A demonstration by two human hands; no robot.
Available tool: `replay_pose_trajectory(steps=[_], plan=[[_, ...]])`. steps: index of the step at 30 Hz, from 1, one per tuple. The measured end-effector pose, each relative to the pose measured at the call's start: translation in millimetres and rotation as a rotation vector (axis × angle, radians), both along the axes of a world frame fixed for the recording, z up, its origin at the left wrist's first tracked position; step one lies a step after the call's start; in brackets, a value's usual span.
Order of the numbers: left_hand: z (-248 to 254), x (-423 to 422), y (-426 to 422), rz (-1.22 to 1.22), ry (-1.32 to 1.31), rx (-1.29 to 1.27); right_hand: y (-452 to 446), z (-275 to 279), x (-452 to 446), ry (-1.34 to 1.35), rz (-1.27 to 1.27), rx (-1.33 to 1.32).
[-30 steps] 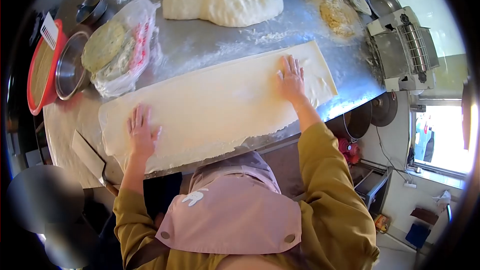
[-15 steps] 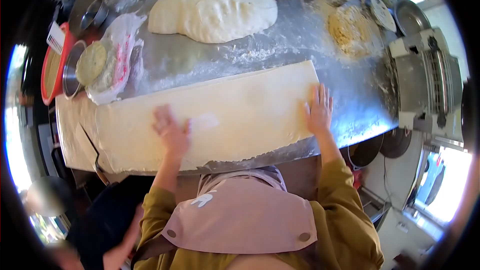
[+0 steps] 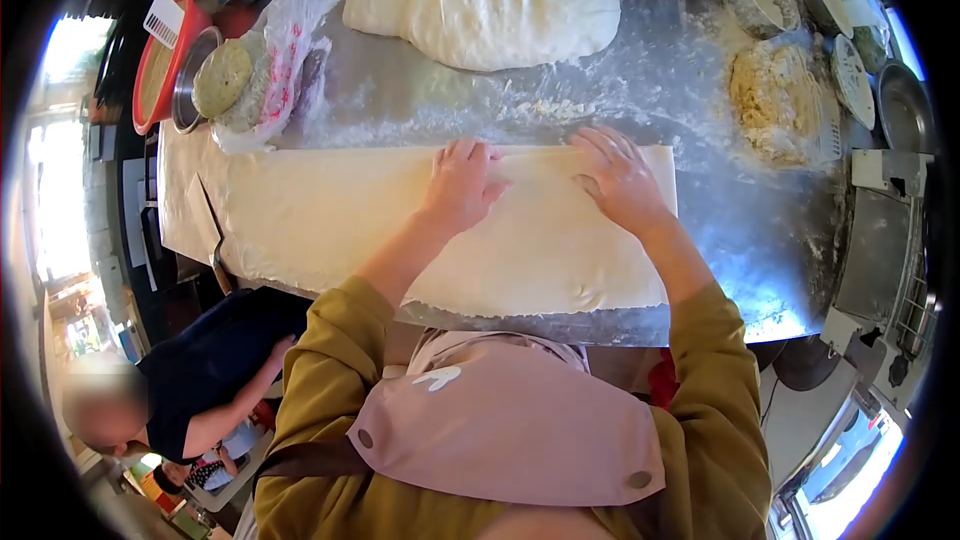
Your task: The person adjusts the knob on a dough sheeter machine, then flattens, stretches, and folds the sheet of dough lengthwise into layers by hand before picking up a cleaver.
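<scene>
A long, pale sheet of dough [image 3: 330, 210] lies flat on the metal table, its far edge straight and its near edge ragged. My left hand [image 3: 462, 185] rests on the far edge, palm down, the thumb apart from the slightly bent fingers. To its right, my right hand [image 3: 622, 180] touches the same edge with fingers stretched out and thumb apart. Beyond the sheet sits a large, smooth mound of dough [image 3: 500, 5]. A long knife [image 3: 208, 225] lies at the sheet's left end.
A plastic bag [image 3: 290, 60], a red basin [image 3: 165, 60] and a metal bowl [image 3: 190, 90] stand at the left. Crumbly yellowish mixture [image 3: 775, 105] and several bowls [image 3: 762, 0] are at the right, near a machine [image 3: 880, 250]. Another person [image 3: 220, 370] is at lower left.
Both hands have moved to the far edge, closer together; my left hand went right and away from me. The sheet now lies straighter across the view, which has shifted.
</scene>
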State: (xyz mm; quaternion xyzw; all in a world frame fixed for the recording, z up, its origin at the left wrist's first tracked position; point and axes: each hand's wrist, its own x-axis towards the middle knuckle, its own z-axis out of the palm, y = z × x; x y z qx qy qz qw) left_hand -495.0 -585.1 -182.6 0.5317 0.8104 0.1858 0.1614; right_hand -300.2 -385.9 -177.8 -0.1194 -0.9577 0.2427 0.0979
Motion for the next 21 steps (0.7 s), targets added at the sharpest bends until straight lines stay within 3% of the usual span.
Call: replay_pose_trajectory(steps=[7,12,16,19,21], plan=[[1,2,6,0.004,-0.054,0.022,-23,-9,-51,0.080,0.199,-0.029],[-15,-14,-4,-0.158,0.160,0.205,-7,-3,-53,-0.104,0.236,0.028],[-23,-27,-3,-0.212,0.228,0.354,15,-5,-34,-0.086,0.180,0.074],[-4,-34,6,-0.187,0.233,0.121,26,-3,-25,-0.150,0.096,0.030],[-12,-38,13,-0.130,0.239,0.130,33,4,-27,-0.275,-0.029,-0.017]])
